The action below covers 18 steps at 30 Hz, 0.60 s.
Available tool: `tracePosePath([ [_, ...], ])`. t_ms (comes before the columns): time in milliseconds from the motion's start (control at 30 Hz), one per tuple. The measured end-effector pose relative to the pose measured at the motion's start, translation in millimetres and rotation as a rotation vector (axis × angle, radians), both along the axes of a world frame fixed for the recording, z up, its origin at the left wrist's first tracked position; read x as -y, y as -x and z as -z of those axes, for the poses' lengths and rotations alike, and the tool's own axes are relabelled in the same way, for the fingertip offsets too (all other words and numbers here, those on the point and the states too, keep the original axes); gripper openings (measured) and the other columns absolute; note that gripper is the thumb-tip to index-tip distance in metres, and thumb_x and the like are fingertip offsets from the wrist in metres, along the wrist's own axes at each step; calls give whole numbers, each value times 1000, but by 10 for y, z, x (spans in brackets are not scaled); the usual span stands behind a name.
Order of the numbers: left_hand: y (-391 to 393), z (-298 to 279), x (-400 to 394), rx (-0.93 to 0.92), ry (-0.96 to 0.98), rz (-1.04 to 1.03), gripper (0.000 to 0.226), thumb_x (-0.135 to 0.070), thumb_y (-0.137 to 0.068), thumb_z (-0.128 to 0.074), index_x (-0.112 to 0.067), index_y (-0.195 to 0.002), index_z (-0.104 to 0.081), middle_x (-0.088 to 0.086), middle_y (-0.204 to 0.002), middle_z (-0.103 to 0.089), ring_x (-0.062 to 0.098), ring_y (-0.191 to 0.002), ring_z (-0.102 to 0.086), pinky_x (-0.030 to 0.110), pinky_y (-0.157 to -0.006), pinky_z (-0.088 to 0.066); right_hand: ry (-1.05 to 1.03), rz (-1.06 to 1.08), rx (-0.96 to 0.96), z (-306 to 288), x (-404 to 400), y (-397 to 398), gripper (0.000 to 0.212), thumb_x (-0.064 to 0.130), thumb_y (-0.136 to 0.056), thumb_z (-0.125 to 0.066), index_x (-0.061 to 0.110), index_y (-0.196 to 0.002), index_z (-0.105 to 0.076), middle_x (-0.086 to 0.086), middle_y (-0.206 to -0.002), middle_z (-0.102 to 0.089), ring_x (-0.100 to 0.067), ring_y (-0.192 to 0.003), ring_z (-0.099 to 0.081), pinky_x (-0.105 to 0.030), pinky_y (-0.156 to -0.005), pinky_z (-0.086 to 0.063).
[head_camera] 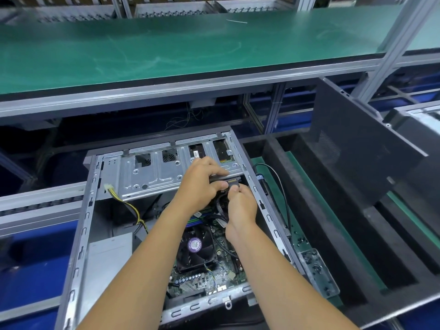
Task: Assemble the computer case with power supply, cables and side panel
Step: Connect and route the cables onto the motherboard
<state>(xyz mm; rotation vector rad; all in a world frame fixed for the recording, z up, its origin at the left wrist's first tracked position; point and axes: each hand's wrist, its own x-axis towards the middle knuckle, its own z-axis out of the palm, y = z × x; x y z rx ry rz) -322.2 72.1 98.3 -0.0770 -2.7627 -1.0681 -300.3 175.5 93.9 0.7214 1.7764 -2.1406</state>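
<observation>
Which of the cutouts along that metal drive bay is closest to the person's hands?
The third cutout from the left, showing a white label. The left hand's fingers lie just below it; the other cutouts sit further off to either side.

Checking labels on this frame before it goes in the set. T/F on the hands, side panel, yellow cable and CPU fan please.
1. Both hands work at the drive cage inside the open case. True: left hand grips a flat black part, right hand pinches a black connector at it.
2. The side panel is fitted on the case. False: it leans apart, to the right.
3. The yellow cable is plugged into the motherboard. False: its white plug hangs free by the cage.
4. The CPU fan is visible. True.
</observation>
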Motion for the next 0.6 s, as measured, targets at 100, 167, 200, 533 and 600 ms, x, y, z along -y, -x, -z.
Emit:
tracePosePath([
  [100,4,-6,-2,1,-9,2,24,-19,-82,-74,-18,-107,-73,-12,-92,-55,13,-98,-44,29,-87,-37,23,-11,33,2,-11,9,27,17,-106,-43,24,-86,-59,6,-97,-58,-3,-83,-49,-22,-61,-34],
  [167,11,-3,3,5,-16,7,24,-18,-82,-74,-18,-106,-73,-12,-92,-55,14,-98,-46,30,-87,-38,14,-9,29,16,-14,21,26,17,-106,-43,21,-86,-59,5,-97,-59,-6,-84,-51,-22,-61,-34],
  [200,14,-2,5,6,-15,9,23,-18,-82,-74,-18,-105,-73,-12,-92,-55,15,-98,-47,31,-87,-39,20,-7,29,22,-13,27,24,17,-106,-43,20,-89,-60,5,-97,-59,-7,-86,-52,-22,-62,-35],
  [533,4,-1,10,-4,-40,50,23,-13,-80,-75,-24,-98,-69,-10,-92,-58,12,-91,-52,28,-81,-43,64,20,57,16,-2,33,29,15,-105,-43,23,-80,-58,11,-93,-56,-1,-82,-48,-26,-70,-38],
  [600,5,-2,6,-3,-41,42,21,-12,-80,-76,-23,-97,-69,-10,-91,-58,12,-91,-52,25,-79,-41,70,28,65,15,10,30,26,15,-105,-44,20,-85,-59,3,-95,-57,-10,-84,-49,-28,-74,-39],
])
